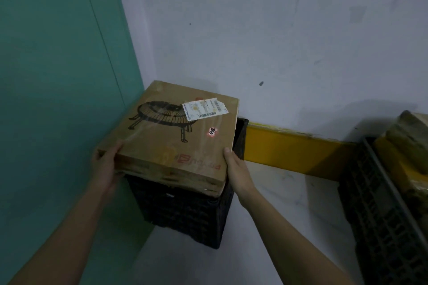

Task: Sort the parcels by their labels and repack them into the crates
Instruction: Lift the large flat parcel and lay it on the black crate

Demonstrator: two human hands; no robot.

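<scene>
A flat brown cardboard parcel (171, 136) with a black drawing of a round stand, a white shipping label (205, 108) and a small red sticker lies across the top of a black plastic crate (185, 213) in the room's corner. My left hand (105, 164) grips the parcel's near left corner, fingers curled under it. My right hand (235, 166) holds the near right corner, thumb on the top edge. The crate's inside is hidden by the parcel.
A second black crate (379, 210) at the right edge holds wrapped brown parcels (407, 146). A green wall (58, 76) stands to the left, a white wall with a yellow skirting strip (289, 148) behind. Pale floor lies between the crates.
</scene>
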